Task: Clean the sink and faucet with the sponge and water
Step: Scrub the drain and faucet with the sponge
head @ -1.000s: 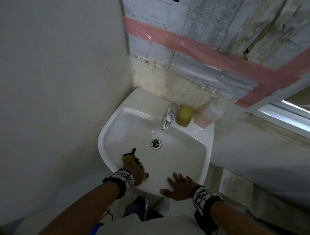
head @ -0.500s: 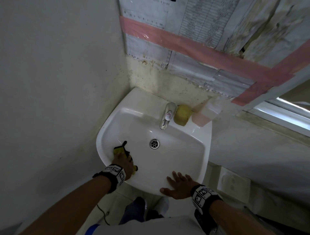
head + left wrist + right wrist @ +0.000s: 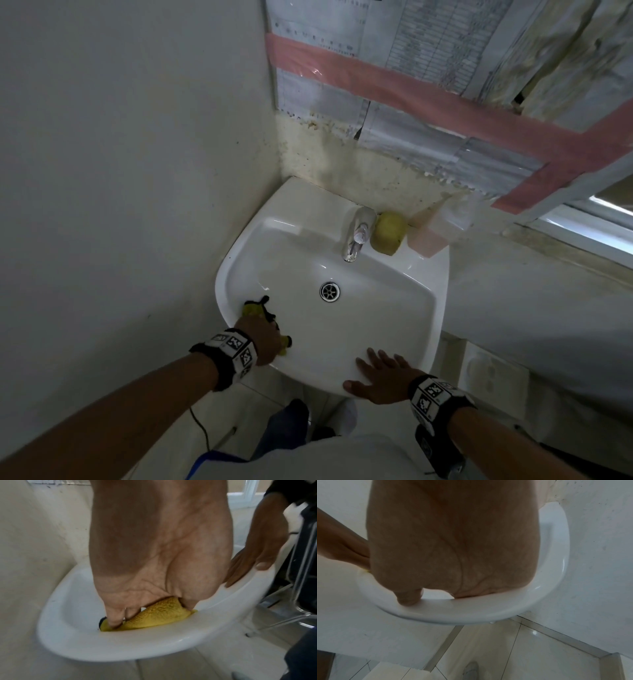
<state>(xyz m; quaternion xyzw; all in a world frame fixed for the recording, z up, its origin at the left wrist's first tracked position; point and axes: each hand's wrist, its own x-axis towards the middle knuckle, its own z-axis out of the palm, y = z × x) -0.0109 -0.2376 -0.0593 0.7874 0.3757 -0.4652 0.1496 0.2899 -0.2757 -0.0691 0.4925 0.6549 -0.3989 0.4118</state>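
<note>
L hand (image 3: pixel 262 334) w/ the sponge (image 3: pixel 252 309): over the last sec we see it slide from the near-centre of the bowl toward the lower-left curve of the sink (image 3: pixel 301 212), so it now sits hard against the left rim in the head view. R hand (image 3: pixel 383 375) hasn't moved, same spot on the front rim. Meaning for the task, as we read it: bowl scrub is mid-sweep, working round the left inner wall; faucet (image 3: pixel 358 236) not yet touched, no water visibly running, so a good part is left.

Pose: in the left wrist view L hand's fingers (image 3: pixel 116 616) are curled down over the yellow sponge, thumb side pinching its right end, pressing it into the bowl where wall meets rim. Dark scrub layer peeks out at the sponge's far end, probably facing the porcelain, but we can't tell for sure; blur there. Wrist angled down, forearm coming in from lower left of frame.

R hand lies flat, fingers straight and spread, palm on the front rim at lower centre-right, thumb over the outer edge; holds nothing, just bracing.

Hands well apart. Further out: a second yellowish sponge (image 3: pixel 388 238) just right of the faucet, a pinkish container (image 3: pixel 431 236) beside it, drain (image 3: pixel 330 292) at bowl centre.
</note>
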